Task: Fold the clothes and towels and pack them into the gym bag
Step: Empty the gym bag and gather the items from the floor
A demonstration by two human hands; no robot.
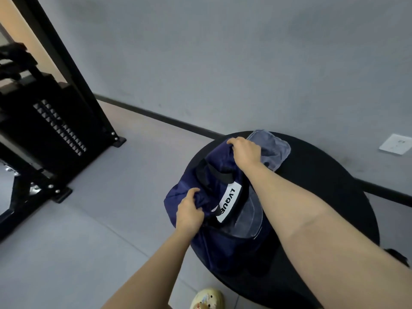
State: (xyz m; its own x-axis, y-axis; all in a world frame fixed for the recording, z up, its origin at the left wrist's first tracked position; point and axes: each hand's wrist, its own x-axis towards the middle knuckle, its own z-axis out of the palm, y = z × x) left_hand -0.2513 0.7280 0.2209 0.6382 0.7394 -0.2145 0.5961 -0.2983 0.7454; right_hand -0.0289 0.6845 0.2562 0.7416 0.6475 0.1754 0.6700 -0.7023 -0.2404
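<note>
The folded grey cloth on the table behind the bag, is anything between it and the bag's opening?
Partly. The right hand grips the bag's far end, right beside the grey cloth, and the black handle with its white label crosses the opening. The left hand grips the near edge. Something grey shows inside the opening.

Dim, flat indoor light on my feed, cool grey cast, no hard shadows. Warm orange glow leaks in at the top left corner. Strong wide-angle bending: the black frame (73, 70) leans hard and the baseboard (156, 118) slants. The round black bench (334, 175) reads almost solid dark, little surface detail. Small glints off metal at the left edge (11, 172). Overall soft, compressed look; the wall (223, 52) is smeary, and the forearms nearest the lens look stretched.
</note>
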